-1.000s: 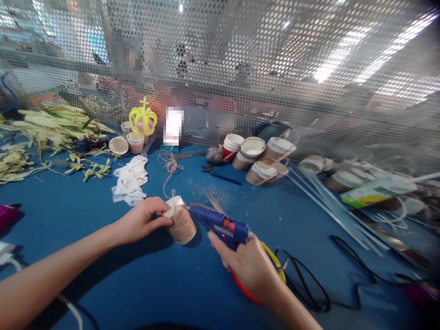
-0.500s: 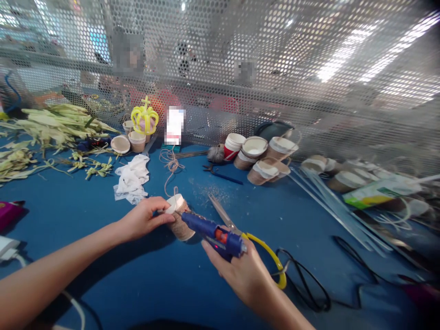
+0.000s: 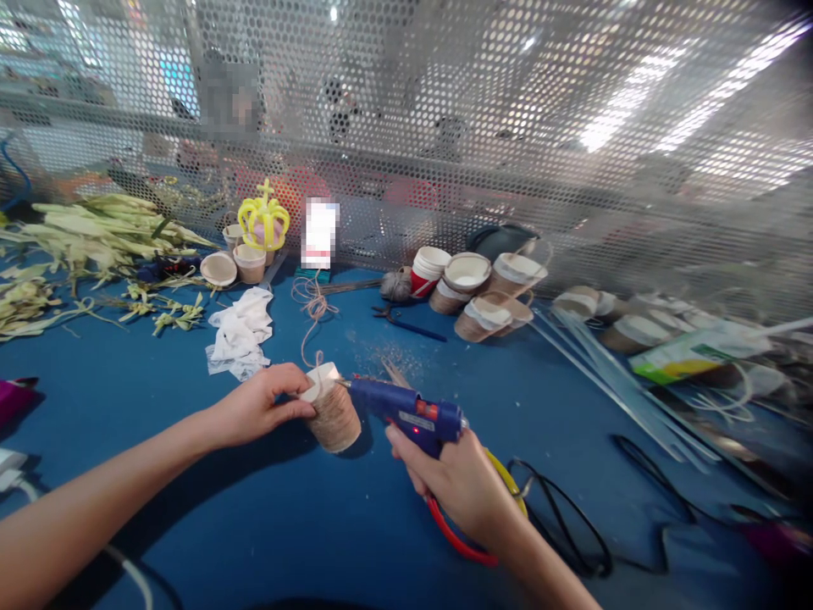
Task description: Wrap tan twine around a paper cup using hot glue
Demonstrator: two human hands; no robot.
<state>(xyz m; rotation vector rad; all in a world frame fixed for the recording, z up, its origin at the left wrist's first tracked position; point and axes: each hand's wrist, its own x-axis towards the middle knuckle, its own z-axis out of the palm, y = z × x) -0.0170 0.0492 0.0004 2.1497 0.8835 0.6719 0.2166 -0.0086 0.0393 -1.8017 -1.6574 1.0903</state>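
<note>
My left hand [image 3: 257,407] pinches a small paper cup [image 3: 331,412] wrapped in brown twine, holding it upside down and tilted on the blue table [image 3: 267,525]. My right hand [image 3: 461,487] grips a blue hot glue gun [image 3: 406,412], its nozzle touching the cup near the white base. A strand of twine [image 3: 311,318] runs from the cup toward the back. Scissors with yellow and red handles [image 3: 483,525] lie under my right hand, their blades partly hidden behind the glue gun.
Finished twine-wrapped cups [image 3: 489,296] cluster at the back centre and right by a perforated metal screen [image 3: 445,127]. Glue sticks [image 3: 610,381] and a black cord [image 3: 565,525] lie right. White cloth [image 3: 240,335], dried leaves [image 3: 95,241] and a yellow crown [image 3: 264,219] sit left.
The glue gun dipped lower beside the cup half a second ago, then came back up so its nozzle sits at the cup's top edge. My left hand kept its hold on the cup.
</note>
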